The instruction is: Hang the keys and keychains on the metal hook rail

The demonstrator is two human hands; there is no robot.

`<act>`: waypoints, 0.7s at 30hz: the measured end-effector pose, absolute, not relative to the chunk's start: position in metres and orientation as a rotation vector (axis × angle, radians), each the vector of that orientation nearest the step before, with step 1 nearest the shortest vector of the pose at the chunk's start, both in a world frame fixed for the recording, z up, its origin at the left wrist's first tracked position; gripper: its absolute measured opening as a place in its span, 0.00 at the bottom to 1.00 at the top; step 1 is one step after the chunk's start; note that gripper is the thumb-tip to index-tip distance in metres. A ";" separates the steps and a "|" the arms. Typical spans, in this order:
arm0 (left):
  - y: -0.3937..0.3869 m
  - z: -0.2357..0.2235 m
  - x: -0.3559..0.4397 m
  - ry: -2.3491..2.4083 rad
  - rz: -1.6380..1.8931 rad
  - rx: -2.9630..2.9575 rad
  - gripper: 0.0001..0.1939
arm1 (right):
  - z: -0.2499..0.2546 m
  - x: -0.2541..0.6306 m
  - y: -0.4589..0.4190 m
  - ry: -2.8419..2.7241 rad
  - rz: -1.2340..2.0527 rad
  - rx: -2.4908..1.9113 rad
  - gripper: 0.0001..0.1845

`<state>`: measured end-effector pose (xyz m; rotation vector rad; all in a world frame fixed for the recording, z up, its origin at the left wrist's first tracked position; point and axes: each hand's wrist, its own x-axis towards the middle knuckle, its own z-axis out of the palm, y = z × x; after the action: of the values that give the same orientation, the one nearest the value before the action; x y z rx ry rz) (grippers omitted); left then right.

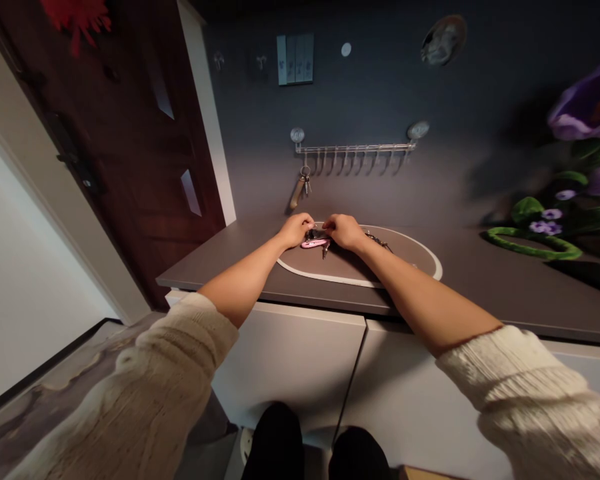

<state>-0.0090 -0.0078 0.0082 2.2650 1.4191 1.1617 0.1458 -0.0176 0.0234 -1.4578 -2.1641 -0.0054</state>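
Note:
My left hand (296, 231) and my right hand (346, 231) are close together over an oval mat (415, 253) with a pale rim. Between them is a bunch of keys (325, 251) with a pink strap-like piece (314, 244) and a dark part. My left fingers are closed at its left end, while my right fingers pinch it from the right; the fingertips are partly hidden. More dark keys (377, 240) lie on the mat just right of my right wrist.
Above the mat, a clear hook rail (355, 148) is fixed to the wall, with a key ring and brown fob (298, 192) on its left hook. Purple artificial flowers (545, 223) stand at right on the dark countertop (480, 287). A dark red door (145, 173) is at left.

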 end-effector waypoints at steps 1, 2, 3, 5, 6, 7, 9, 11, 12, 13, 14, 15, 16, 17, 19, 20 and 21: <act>-0.008 0.009 -0.009 1.411 1.177 2.246 0.06 | 0.023 0.146 -0.017 -2.165 -0.011 -1.452 0.12; -0.009 0.010 -0.009 1.403 1.196 2.226 0.06 | 0.023 0.146 -0.017 -2.167 -0.017 -1.447 0.12; -0.009 0.010 -0.008 1.394 1.220 2.205 0.06 | 0.023 0.146 -0.017 -2.169 -0.019 -1.446 0.12; -0.009 0.012 -0.008 1.363 1.271 2.167 0.06 | 0.024 0.145 -0.018 -2.172 -0.015 -1.447 0.11; -0.009 0.012 -0.008 1.344 1.295 2.151 0.06 | 0.024 0.145 -0.019 -2.166 -0.012 -1.445 0.11; -0.009 0.012 -0.008 1.323 1.320 2.135 0.05 | 0.025 0.144 -0.020 -2.155 -0.009 -1.439 0.10; -0.010 0.013 -0.008 1.277 1.363 2.106 0.05 | 0.027 0.143 -0.023 -2.115 -0.002 -1.414 0.11; -0.010 0.014 -0.008 1.230 1.399 2.071 0.05 | 0.029 0.142 -0.026 -2.077 0.012 -1.378 0.11; -0.011 0.014 -0.007 1.209 1.412 2.054 0.05 | 0.029 0.141 -0.027 -2.066 0.023 -1.359 0.11; -0.011 0.014 -0.007 1.190 1.422 2.037 0.05 | 0.030 0.141 -0.028 -2.058 0.036 -1.339 0.11; -0.011 0.014 -0.007 1.174 1.430 2.022 0.04 | 0.030 0.141 -0.028 -2.053 0.048 -1.318 0.11; -0.011 0.014 -0.007 1.160 1.438 2.008 0.04 | 0.029 0.141 -0.029 -2.049 0.060 -1.297 0.11; -0.010 0.014 -0.007 1.146 1.444 1.998 0.04 | 0.029 0.141 -0.029 -2.044 0.072 -1.278 0.11; -0.010 0.014 -0.008 1.134 1.449 1.991 0.04 | 0.028 0.141 -0.029 -2.037 0.083 -1.262 0.11; -0.010 0.014 -0.008 1.114 1.457 1.984 0.04 | 0.027 0.141 -0.028 -2.017 0.102 -1.239 0.10; -0.010 0.014 -0.008 1.107 1.459 1.983 0.04 | 0.027 0.141 -0.027 -2.006 0.111 -1.234 0.10; -0.010 0.014 -0.008 1.100 1.461 1.984 0.04 | 0.026 0.141 -0.027 -1.996 0.121 -1.230 0.09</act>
<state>-0.0081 -0.0096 0.0136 1.9837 1.1000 1.4610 0.1408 -0.0265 0.0264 -1.2296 -1.9955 0.1213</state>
